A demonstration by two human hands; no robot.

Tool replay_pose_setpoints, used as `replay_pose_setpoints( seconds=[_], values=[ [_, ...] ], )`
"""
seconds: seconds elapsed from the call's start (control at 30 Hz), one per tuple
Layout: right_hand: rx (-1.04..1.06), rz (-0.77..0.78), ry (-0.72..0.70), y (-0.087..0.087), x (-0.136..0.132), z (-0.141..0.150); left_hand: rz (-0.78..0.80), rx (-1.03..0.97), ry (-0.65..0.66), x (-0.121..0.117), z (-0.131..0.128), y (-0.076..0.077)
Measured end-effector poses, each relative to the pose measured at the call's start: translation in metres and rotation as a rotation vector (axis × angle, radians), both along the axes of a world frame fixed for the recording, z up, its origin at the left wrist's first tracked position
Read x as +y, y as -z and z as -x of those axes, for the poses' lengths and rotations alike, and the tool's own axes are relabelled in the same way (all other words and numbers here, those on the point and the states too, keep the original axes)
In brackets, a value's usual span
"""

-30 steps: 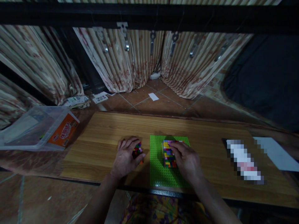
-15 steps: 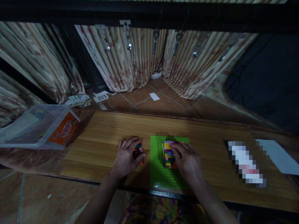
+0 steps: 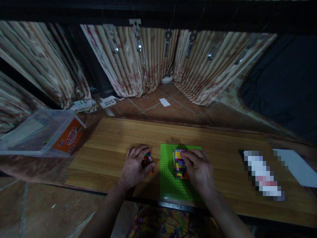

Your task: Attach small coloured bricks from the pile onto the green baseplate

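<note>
Green baseplate (image 3: 166, 181), brick block (image 3: 179, 164) partly under right hand (image 3: 201, 167), bricks (image 3: 148, 160) under left hand (image 3: 134, 167), cannot tell either grip's closure

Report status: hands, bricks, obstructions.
Left hand curled around bricks. Right hand on brick block, green baseplate beneath. Right hand hides part of block.

Right hand (image 3: 200, 167) touching bricks (image 3: 180, 165) on green baseplate (image 3: 166, 185).

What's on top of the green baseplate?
A multicoloured brick build sits on the green baseplate. The right hand covers the build's right part, so what lies beneath that hand cannot be seen.
</note>
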State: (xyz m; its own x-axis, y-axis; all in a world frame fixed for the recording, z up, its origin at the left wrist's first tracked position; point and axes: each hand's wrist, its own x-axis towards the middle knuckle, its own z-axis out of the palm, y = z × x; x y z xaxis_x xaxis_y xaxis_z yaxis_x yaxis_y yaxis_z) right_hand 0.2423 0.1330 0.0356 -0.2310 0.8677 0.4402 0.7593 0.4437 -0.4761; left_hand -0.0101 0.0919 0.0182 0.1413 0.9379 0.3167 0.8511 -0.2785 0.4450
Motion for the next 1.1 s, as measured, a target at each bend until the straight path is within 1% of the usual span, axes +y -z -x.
replay_pose_setpoints(
  seconds=[0.33,0.47,0.6,0.7,0.77,0.87,0.97,1.1],
  values=[
    [-0.086,-0.071,-0.066,0.006,-0.010,0.000,0.007,-0.024,0.004,-0.002,-0.001,-0.002],
    [-0.133,-0.049,-0.098,0.003,-0.010,-0.004,0.032,-0.030,0.012,-0.003,-0.001,-0.005],
    [-0.087,-0.091,-0.090,-0.005,-0.014,-0.001,0.047,-0.060,0.013,-0.004,-0.001,-0.006],
    [-0.033,-0.137,-0.087,-0.013,-0.020,0.016,0.053,-0.111,-0.009,-0.005,-0.001,-0.003],
    [-0.040,-0.118,-0.135,-0.019,-0.022,0.034,0.059,-0.165,-0.029,-0.006,0.001,0.000],
    [-0.120,0.004,-0.239,-0.022,-0.014,0.065,0.074,-0.277,-0.054,-0.006,0.003,0.005],
    [-0.219,0.143,-0.286,-0.018,0.002,0.092,0.097,-0.408,-0.079,-0.006,0.006,0.009],
    [-0.295,0.265,-0.354,-0.011,0.017,0.108,0.105,-0.583,-0.124,-0.006,0.011,0.012]
  ],
)
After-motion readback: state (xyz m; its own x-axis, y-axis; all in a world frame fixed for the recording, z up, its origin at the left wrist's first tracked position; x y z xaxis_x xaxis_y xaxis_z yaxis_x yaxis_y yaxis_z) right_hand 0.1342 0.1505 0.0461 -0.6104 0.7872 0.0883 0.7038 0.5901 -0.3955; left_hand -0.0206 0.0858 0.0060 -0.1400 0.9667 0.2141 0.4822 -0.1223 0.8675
